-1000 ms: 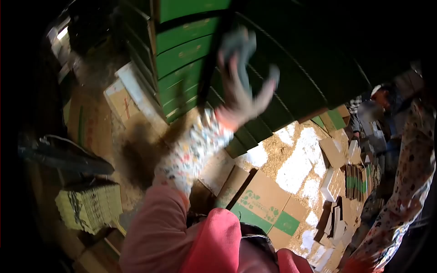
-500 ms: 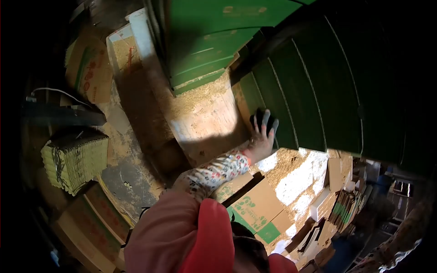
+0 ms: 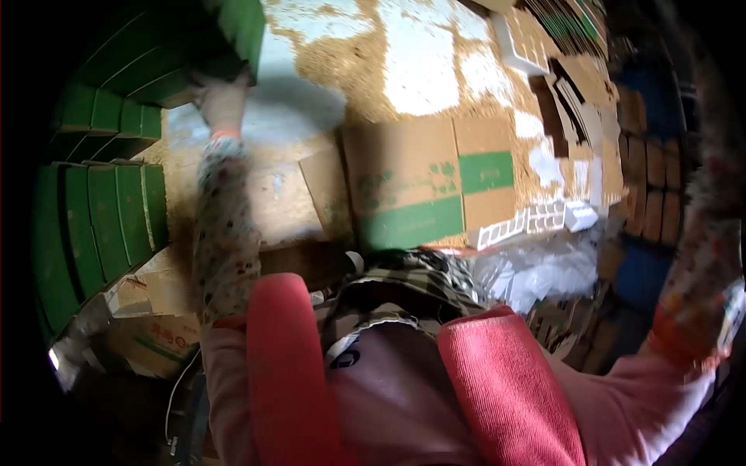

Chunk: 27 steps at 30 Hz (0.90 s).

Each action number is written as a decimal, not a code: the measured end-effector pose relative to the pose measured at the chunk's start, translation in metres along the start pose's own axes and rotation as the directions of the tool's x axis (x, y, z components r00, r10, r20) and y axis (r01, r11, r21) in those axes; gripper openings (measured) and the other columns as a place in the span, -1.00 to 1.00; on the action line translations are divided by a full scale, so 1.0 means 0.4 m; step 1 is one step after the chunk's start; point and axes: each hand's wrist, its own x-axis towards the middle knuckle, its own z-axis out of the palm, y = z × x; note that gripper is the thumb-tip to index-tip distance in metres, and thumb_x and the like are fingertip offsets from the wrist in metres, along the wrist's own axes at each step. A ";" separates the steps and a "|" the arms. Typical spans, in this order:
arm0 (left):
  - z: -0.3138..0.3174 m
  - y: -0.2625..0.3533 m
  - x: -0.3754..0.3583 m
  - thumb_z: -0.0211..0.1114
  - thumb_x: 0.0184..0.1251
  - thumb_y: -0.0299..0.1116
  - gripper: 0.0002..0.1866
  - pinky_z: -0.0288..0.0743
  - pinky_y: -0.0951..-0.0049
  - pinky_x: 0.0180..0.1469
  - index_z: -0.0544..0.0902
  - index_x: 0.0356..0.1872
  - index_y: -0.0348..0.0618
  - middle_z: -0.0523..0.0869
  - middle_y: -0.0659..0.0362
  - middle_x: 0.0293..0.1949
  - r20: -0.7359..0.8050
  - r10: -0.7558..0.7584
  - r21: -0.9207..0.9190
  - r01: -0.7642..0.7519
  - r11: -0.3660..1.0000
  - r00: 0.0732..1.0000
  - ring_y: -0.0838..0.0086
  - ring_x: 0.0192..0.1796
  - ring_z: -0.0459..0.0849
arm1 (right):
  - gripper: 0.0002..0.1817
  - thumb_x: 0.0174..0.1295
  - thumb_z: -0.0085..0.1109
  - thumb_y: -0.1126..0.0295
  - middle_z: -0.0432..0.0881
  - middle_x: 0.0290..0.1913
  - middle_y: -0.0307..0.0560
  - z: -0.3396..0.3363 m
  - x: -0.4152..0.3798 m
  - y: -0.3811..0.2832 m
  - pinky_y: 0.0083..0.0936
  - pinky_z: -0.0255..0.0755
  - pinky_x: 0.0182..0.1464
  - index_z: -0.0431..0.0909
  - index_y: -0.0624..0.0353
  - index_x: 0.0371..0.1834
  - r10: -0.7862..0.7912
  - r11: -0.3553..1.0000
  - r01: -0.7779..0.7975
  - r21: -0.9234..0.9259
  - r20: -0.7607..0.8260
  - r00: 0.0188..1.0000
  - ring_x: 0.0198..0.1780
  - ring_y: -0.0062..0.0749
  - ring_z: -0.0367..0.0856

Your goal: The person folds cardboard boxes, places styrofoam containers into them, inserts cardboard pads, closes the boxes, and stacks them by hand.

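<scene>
Gripping is hard to judge: the left hand [image 3: 221, 97], gloved and blurred, reaches up to the underside of a stack of green boxes [image 3: 163, 46] at the upper left and touches it, but whether the fingers close on a box cannot be told. Its arm, in a patterned sleeve [image 3: 225, 225], runs straight up from the person's pink top. More green boxes [image 3: 93, 225] stand in a row along the left edge, just beside that sleeve. The right hand is out of sight; only the right arm's patterned sleeve [image 3: 703, 272] shows at the far right edge, raised and blurred, so its grip cannot be told. On the floor, strewn with sawdust [image 3: 365, 70], a flattened brown carton with green print [image 3: 420, 186] lies at the centre, just above the person's chest. White foam trays [image 3: 536, 221] lie at the carton's right edge, and stacked cardboard [image 3: 559, 23] sits toward the upper right corner. A red towel [image 3: 505, 380] hangs over the person's shoulders.
</scene>
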 end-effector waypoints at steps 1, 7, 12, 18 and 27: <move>-0.013 -0.002 -0.051 0.23 0.11 0.27 0.06 0.18 0.08 0.34 0.16 0.28 -0.61 0.22 -0.43 0.29 0.086 0.038 -0.141 -0.026 0.990 0.996 -0.21 0.33 0.24 | -0.26 0.17 0.21 -0.09 0.49 0.15 0.26 0.014 -0.047 0.024 -0.33 0.32 0.25 0.40 0.35 0.20 0.000 1.000 0.000 0.018 0.018 1.000 0.20 -0.08 0.46; -0.032 -0.036 -0.611 0.02 0.45 0.02 -0.41 0.44 0.33 -0.02 0.43 0.22 -0.33 0.56 -0.02 0.01 0.620 -0.102 -0.487 0.484 0.727 0.778 0.30 -0.06 0.56 | 0.05 0.00 0.31 -0.16 0.30 0.29 0.46 0.506 -0.774 0.146 -0.27 0.24 0.33 0.15 0.55 0.31 0.999 -0.019 -0.938 0.346 -0.041 -0.036 0.32 0.09 0.34; -0.171 0.365 -0.609 0.18 0.13 0.36 -0.04 0.39 0.22 0.18 0.35 0.23 -0.44 0.55 -0.18 0.09 0.864 -0.166 -0.410 0.856 0.315 0.475 0.12 0.17 0.51 | 0.05 -0.12 0.38 -0.08 0.33 0.25 0.31 0.745 -0.939 -0.059 -0.17 0.16 0.34 0.12 0.34 0.36 0.989 -0.144 -0.911 0.387 0.084 -0.121 0.28 0.20 0.29; 0.063 0.786 -0.826 0.36 -0.03 0.29 0.00 0.29 0.15 0.28 0.33 0.25 -0.37 0.49 -0.26 0.14 0.602 -0.185 -0.344 0.462 0.817 0.777 -0.06 0.25 0.42 | -0.29 -0.35 0.47 0.33 0.59 -0.16 0.17 0.783 -1.426 0.034 -0.41 0.52 -0.10 0.34 0.38 -0.08 0.989 -0.138 -0.546 0.827 0.144 -0.031 -0.14 -0.09 0.61; -0.349 1.128 -0.811 0.32 0.25 -0.35 -0.61 0.48 0.51 0.03 0.45 0.02 -0.34 0.62 0.10 -0.09 0.290 0.035 -0.885 0.254 0.391 0.957 0.47 -0.08 0.59 | -0.38 0.16 0.30 0.33 0.49 0.09 0.05 0.359 -1.548 0.010 -0.51 0.46 0.08 0.28 0.36 0.23 0.985 -0.041 -0.019 0.999 0.037 -0.168 0.09 -0.30 0.54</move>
